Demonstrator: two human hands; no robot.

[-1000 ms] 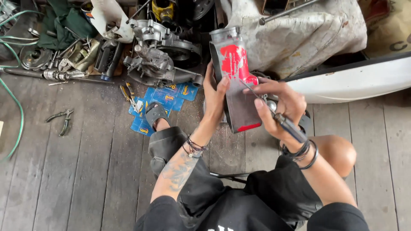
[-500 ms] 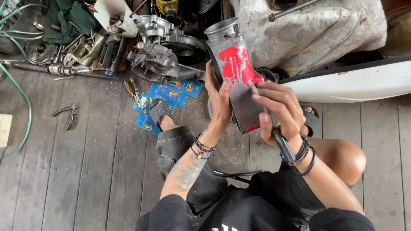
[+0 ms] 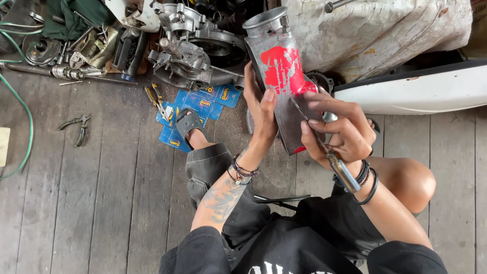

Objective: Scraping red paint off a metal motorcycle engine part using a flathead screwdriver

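1. From my feed, the grey metal housing with red paint [image 3: 284, 86] stands tilted, long axis running up and away from the lap.
2. Left hand [image 3: 261, 114] clamps its left edge.
3. Right hand [image 3: 340, 127], at the housing's lower right, grips a thin scraper tool [image 3: 324, 149], tip seemingly on the paint.

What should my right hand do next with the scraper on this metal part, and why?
Probably push the scraper up into the red paint: the right hand has its blade on bare metal below the patch, and the left hand steadies the metal part.
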